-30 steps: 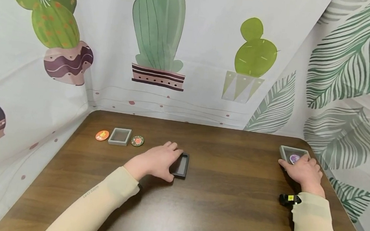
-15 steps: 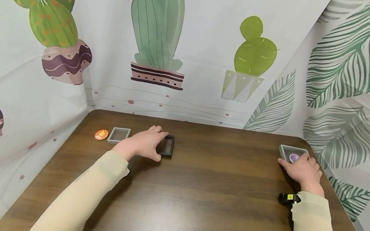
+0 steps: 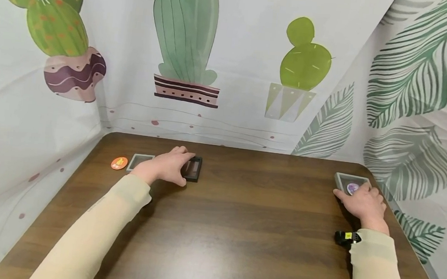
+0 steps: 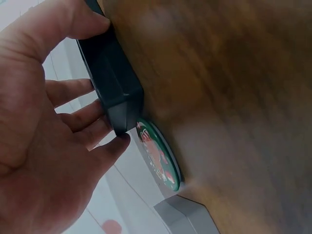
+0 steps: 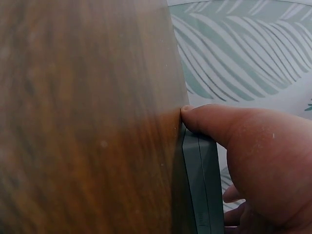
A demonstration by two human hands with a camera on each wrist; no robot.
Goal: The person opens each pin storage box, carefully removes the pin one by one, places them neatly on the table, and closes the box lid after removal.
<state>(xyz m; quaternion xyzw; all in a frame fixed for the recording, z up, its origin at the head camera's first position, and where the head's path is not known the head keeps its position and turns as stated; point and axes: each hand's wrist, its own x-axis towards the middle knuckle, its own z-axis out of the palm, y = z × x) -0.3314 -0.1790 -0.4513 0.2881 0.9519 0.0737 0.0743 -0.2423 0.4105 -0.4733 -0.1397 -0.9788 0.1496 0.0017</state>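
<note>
- The black box (image 3: 198, 171) is held at the desk's (image 3: 240, 225) back left by the half-open left hand (image 3: 167, 166), thumb and fingers on opposite sides.
- A green badge (image 4: 158, 155) is seen between it and a gray box (image 3: 131, 162); beyond, an orange badge (image 3: 119, 163) is placed.
- A second gray box (image 3: 338, 180), with a purple badge (image 3: 351, 189) within its rim, is gripped at the back right by the part-spread right hand (image 3: 364, 203).

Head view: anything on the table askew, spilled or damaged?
Nothing stands out: no spill shows, and the visible parts of the black frame in the left hand and gray frame at the right hand look intact.
</note>
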